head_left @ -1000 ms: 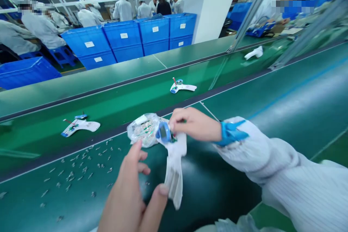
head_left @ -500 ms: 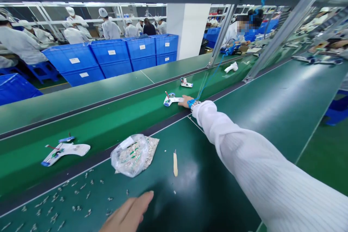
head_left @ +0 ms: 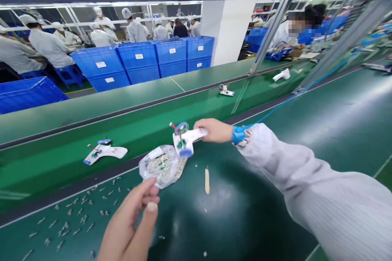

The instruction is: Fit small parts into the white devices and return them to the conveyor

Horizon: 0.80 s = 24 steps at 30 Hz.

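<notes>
My right hand (head_left: 216, 130) is closed on the handle of a white gun-shaped device half (head_left: 186, 139) with a blue ring, wires and a small board showing, held above the near bench edge. My left hand (head_left: 130, 220) hovers low at the front, fingers pinched together; whether anything is in them I cannot make out. A clear plastic bag of small parts (head_left: 161, 165) lies between both hands. A small beige stick (head_left: 207, 180) lies right of the bag.
Several tiny metal parts (head_left: 79, 210) are scattered on the dark green mat at left. On the conveyor belt (head_left: 61, 159) lie three more white device halves (head_left: 104, 152), (head_left: 226, 90), (head_left: 281, 75). Blue crates (head_left: 141, 63) and people in white coats stand beyond.
My right hand reached out to the belt, took a white device half and has drawn it back toward the bag. My left hand rose and pinched its fingers.
</notes>
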Each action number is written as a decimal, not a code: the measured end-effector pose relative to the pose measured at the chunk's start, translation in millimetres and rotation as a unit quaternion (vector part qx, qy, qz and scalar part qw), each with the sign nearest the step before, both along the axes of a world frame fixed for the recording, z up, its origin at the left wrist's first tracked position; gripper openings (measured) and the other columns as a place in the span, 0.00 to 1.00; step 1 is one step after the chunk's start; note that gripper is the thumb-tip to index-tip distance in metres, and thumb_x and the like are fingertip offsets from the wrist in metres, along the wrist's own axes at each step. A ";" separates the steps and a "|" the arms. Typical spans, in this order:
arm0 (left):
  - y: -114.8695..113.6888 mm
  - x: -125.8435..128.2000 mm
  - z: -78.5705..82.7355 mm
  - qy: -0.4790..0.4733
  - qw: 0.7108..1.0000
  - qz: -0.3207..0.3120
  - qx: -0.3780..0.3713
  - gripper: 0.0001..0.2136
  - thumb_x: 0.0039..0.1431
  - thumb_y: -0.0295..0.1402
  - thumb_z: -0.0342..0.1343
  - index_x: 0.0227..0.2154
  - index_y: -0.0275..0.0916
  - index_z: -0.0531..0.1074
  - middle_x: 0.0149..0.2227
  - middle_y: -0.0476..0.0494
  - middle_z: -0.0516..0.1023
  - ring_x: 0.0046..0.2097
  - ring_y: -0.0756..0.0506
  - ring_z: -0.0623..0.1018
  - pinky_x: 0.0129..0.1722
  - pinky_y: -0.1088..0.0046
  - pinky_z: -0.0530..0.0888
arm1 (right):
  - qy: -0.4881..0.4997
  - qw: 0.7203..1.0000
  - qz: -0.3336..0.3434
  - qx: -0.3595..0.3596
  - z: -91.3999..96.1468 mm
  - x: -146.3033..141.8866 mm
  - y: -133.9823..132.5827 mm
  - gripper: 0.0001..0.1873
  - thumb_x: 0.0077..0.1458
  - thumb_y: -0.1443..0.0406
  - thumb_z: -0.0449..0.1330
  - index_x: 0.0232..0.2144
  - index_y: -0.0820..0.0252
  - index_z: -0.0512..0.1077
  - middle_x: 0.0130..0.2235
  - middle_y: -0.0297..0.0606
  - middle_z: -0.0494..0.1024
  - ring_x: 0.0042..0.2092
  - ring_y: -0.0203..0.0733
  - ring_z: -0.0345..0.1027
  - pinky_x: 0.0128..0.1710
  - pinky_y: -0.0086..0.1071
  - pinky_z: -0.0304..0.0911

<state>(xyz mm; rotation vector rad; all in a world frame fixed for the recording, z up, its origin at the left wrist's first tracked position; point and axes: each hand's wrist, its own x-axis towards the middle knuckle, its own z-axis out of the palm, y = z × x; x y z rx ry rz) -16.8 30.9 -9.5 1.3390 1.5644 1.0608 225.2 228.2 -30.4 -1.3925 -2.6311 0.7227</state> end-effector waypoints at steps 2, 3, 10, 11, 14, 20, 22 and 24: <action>3.0 1.7 -6.8 -0.071 0.996 0.057 0.001 0.18 0.60 0.46 0.52 0.45 0.40 0.75 0.39 0.41 0.78 0.38 0.43 0.78 0.40 0.66 0.75 | 0.036 0.993 0.107 -0.028 18.3 -13.0 -30.1 0.18 0.42 0.76 0.64 0.39 0.64 0.73 0.41 0.36 0.76 0.44 0.37 0.69 0.46 0.28 0.62; 2.8 2.5 -9.0 -0.109 0.992 0.065 -0.011 0.19 0.59 0.47 0.53 0.45 0.39 0.75 0.39 0.40 0.78 0.38 0.42 0.78 0.39 0.67 0.75 | 0.057 0.984 0.160 -0.044 26.6 -18.4 -42.6 0.18 0.41 0.76 0.64 0.38 0.63 0.74 0.40 0.34 0.76 0.43 0.35 0.69 0.45 0.25 0.62; -13.2 8.7 5.1 -0.264 0.943 -0.142 -0.147 0.20 0.52 0.51 0.58 0.40 0.42 0.79 0.36 0.40 0.79 0.34 0.44 0.78 0.31 0.73 0.74 | 0.156 0.890 0.390 -0.176 41.0 -37.3 -72.2 0.15 0.40 0.76 0.61 0.34 0.66 0.74 0.32 0.33 0.74 0.33 0.32 0.67 0.34 0.23 0.61; -13.8 9.7 8.5 -0.265 0.938 -0.171 -0.146 0.21 0.50 0.52 0.60 0.39 0.41 0.79 0.33 0.40 0.79 0.30 0.46 0.76 0.28 0.74 0.73 | 0.153 0.887 0.390 -0.195 38.1 -37.9 -72.0 0.15 0.40 0.75 0.62 0.35 0.67 0.74 0.32 0.33 0.74 0.33 0.32 0.67 0.34 0.23 0.62; -12.9 10.6 12.9 -0.273 0.932 -0.198 -0.134 0.22 0.46 0.52 0.63 0.37 0.39 0.80 0.26 0.43 0.76 0.24 0.50 0.71 0.24 0.77 0.70 | 0.151 0.871 0.384 -0.266 27.7 -37.2 -72.3 0.17 0.41 0.72 0.63 0.37 0.69 0.75 0.33 0.35 0.75 0.34 0.34 0.68 0.34 0.23 0.63; -12.4 11.5 6.4 -0.342 0.938 -0.047 -0.015 0.15 0.49 0.44 0.64 0.38 0.41 0.79 0.26 0.47 0.74 0.24 0.51 0.71 0.21 0.79 0.72 | 0.196 0.942 0.214 -0.167 18.5 -32.9 -83.4 0.20 0.46 0.71 0.60 0.44 0.64 0.73 0.48 0.44 0.75 0.49 0.42 0.69 0.52 0.38 0.61; -13.6 15.6 6.6 -0.315 0.949 0.014 0.010 0.13 0.50 0.40 0.64 0.38 0.41 0.78 0.27 0.47 0.74 0.24 0.51 0.72 0.21 0.79 0.72 | 0.268 0.955 0.077 -0.104 23.3 -35.3 -93.7 0.13 0.50 0.70 0.57 0.38 0.65 0.75 0.43 0.44 0.78 0.44 0.41 0.70 0.48 0.38 0.64; -15.1 20.3 7.8 -0.284 0.958 0.043 0.020 0.13 0.50 0.38 0.65 0.39 0.41 0.77 0.28 0.46 0.77 0.26 0.49 0.75 0.24 0.77 0.74 | 0.351 0.930 0.027 -0.107 31.4 -41.4 -107.5 0.09 0.53 0.67 0.56 0.32 0.66 0.76 0.35 0.42 0.79 0.38 0.39 0.71 0.41 0.34 0.66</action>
